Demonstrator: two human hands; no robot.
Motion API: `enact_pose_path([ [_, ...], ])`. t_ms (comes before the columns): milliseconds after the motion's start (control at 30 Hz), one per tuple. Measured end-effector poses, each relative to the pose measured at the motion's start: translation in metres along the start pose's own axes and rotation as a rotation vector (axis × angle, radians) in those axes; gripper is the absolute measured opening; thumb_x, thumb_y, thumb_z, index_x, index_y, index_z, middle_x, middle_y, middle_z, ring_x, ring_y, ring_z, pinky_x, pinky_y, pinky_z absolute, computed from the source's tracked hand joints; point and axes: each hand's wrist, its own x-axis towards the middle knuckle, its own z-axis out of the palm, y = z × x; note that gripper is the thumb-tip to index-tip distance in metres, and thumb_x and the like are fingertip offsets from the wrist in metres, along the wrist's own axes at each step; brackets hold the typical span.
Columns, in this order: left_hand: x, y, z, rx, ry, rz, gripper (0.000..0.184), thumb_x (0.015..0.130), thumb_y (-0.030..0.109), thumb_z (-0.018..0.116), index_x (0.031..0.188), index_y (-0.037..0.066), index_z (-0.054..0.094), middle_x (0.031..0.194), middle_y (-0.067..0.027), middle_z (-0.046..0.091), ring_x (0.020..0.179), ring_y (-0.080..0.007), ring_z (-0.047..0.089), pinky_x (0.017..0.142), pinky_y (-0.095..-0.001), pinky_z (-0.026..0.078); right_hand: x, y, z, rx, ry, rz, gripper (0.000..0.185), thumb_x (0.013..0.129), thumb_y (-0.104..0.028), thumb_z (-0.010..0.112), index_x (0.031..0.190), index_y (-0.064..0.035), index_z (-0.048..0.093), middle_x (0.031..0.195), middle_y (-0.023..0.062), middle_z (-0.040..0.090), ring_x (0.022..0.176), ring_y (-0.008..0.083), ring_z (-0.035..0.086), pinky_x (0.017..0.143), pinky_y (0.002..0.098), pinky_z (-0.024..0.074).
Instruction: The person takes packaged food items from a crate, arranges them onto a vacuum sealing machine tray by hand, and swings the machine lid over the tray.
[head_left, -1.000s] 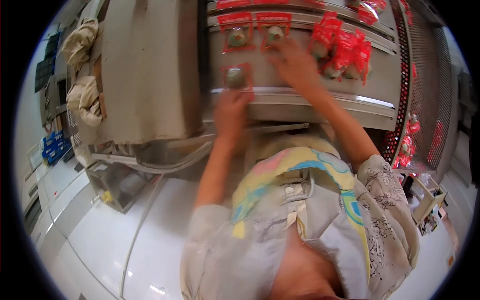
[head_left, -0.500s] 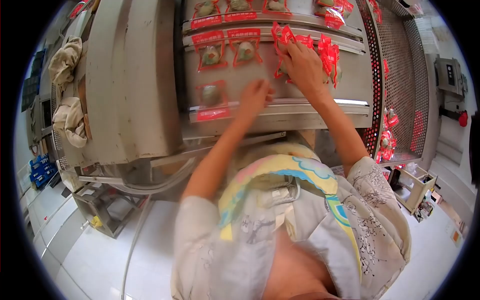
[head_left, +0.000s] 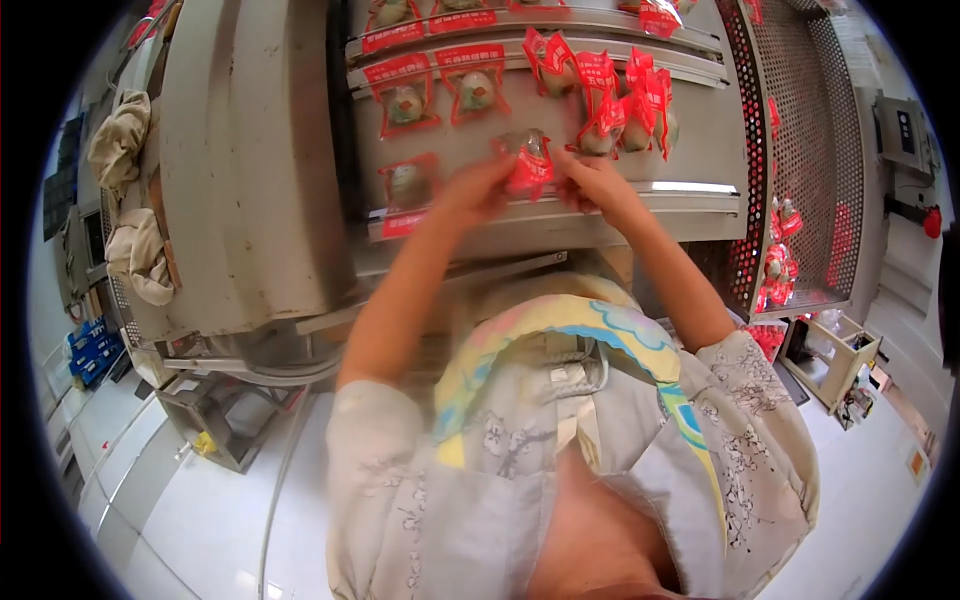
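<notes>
A clear-and-red plastic packet with a greenish, egg-like item inside (head_left: pixel 530 165) is between my two hands, over the front of the metal bed. My left hand (head_left: pixel 482 190), smeared by motion, grips its left side. At its right edge are the curled fingers of my right hand (head_left: pixel 597 185). Beyond the right hand, several similar packets (head_left: pixel 640 110) stand bunched together. To the left, packets lie flat in spaced places, among them a near packet (head_left: pixel 405 185) and a farther packet (head_left: pixel 405 105).
Metal sealing bars (head_left: pixel 660 188) cross the metal bed (head_left: pixel 470 135). A wide metal cover (head_left: pixel 250 150) rises at the left. On the right is a perforated metal trough (head_left: pixel 810 150) with more red packets (head_left: pixel 780 260). Crumpled cloths (head_left: pixel 140 255) hang at the far left.
My right hand has come from the bunched packets toward me and left. A packet is now between both hands. My left hand has shifted slightly left. The view has moved a little.
</notes>
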Motion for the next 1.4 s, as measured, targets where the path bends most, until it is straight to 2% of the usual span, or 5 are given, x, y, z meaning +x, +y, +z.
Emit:
enact_pose_path([
  [267,-0.040,0.029,0.007,0.334,-0.041,0.050,0.019,0.083,0.013,0.070,0.099,0.007,0.061,0.079,0.0028,0.063,0.068,-0.0031,0.057,0.051,-0.0148,0.041,0.024,-0.001,-0.002,0.072,-0.394,0.083,0.023,0.084,-0.033,0.070,0.085,-0.0117,0.061,0.065,-0.0042,0.057,0.052,0.0020,0.050,0.043,0.0156,0.0342],
  [433,-0.048,0.033,-0.012,1.443,0.364,0.411,0.028,0.076,0.013,0.071,0.102,0.007,0.061,0.078,-0.0086,0.065,0.069,-0.0232,0.062,0.061,-0.0349,0.046,0.048,0.007,0.021,-0.540,-0.018,-0.515,0.034,0.074,-0.030,0.076,0.068,0.0002,0.061,0.057,0.0121,0.054,0.054,0.0178,0.056,0.051,0.0350,0.0422],
  [633,-0.036,0.015,-0.017,1.881,0.654,0.542,0.052,0.076,0.020,0.071,0.123,0.012,0.050,0.085,-0.0118,0.067,0.082,-0.0332,0.063,0.068,-0.0449,0.048,0.050,0.008,0.044,-0.652,0.231,-0.558,0.040,0.074,-0.040,0.073,0.070,-0.0021,0.062,0.066,0.0160,0.060,0.059,0.0309,0.055,0.058,0.0399,0.0439],
  [933,-0.034,0.022,-0.026,1.755,0.497,0.551,0.062,0.073,0.018,0.072,0.128,0.011,0.046,0.081,-0.0085,0.068,0.081,-0.0302,0.064,0.069,-0.0441,0.049,0.046,-0.015,0.024,-0.762,-0.179,-0.373,0.041,0.073,-0.034,0.076,0.064,0.0009,0.056,0.051,0.0082,0.042,0.052,0.0096,0.037,0.050,0.0339,0.0354],
  [1400,-0.032,0.028,-0.013,1.680,0.625,0.464,0.048,0.072,0.016,0.068,0.117,0.006,0.053,0.082,-0.0092,0.069,0.084,-0.0320,0.065,0.070,-0.0458,0.049,0.068,0.010,0.016,-0.660,-0.089,-0.314,0.029,0.077,-0.035,0.069,0.082,-0.0057,0.068,0.073,0.0115,0.064,0.068,0.0237,0.059,0.063,0.0374,0.0472],
])
